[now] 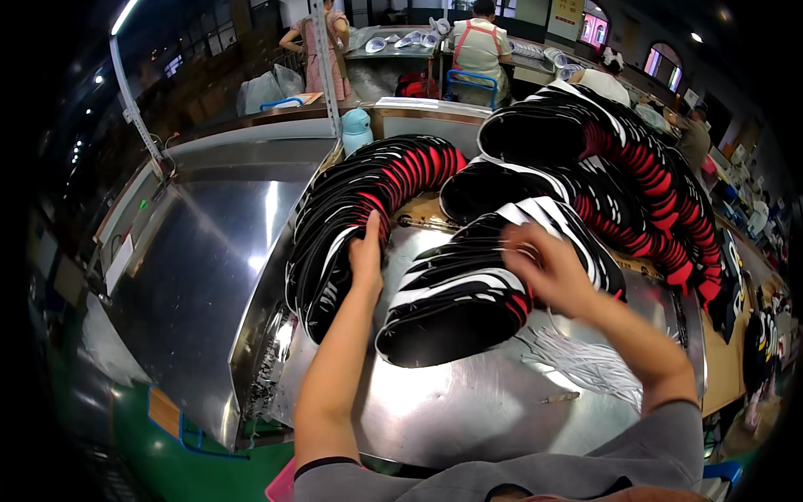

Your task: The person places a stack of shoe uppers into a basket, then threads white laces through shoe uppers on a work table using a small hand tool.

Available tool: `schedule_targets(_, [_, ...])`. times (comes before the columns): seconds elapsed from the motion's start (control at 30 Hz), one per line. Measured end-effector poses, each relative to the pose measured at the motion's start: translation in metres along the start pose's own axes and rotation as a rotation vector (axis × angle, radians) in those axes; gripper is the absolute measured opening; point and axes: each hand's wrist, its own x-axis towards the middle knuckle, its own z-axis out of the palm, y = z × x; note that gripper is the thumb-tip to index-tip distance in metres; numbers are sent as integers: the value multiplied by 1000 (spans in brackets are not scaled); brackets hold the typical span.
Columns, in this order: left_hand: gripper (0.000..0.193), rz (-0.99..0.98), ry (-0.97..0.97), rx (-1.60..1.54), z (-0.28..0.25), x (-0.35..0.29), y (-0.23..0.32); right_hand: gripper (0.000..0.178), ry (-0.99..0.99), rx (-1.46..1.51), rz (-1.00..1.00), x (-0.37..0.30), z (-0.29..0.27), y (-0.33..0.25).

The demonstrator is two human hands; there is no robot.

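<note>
Black, white and red shoe uppers, nested into curved stacks, lie on a metal worktable. My left hand [365,255] is at the inner edge of the left stack [330,226], its thumb up along the red edges and its fingers closed on the uppers. A shorter stack [456,314] sits in the middle, the opening of its front upper facing me. Over the right side of that stack is my right hand [552,268], fingers curled and smeared by motion; whether they grip an upper does not show. Beside it spreads a bundle of white laces [585,364].
More long stacks of uppers [535,138] pile up at the back right. A small stick-like piece [560,397] lies near the front. Left stands a lower metal surface [209,251] beside a raised edge. A light-blue bottle [357,132] is behind; several people work beyond.
</note>
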Motion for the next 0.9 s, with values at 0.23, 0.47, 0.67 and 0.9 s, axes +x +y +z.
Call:
schedule_targets(0.23, [74,127,135,184,10,50,-37,95,-8,-445,511,184,96,171])
schedule_targets(0.47, [62,138,156,154,4,48,-19,95,-90,-397,687,229,123,216])
schedule_targets(0.67, [53,146,196,93,24,49,-9,67,35,-515,628,223,111,231])
schedule_targets(0.9, [32,407,210,-131,3,1,26,46,211,-337,183,172,81,135])
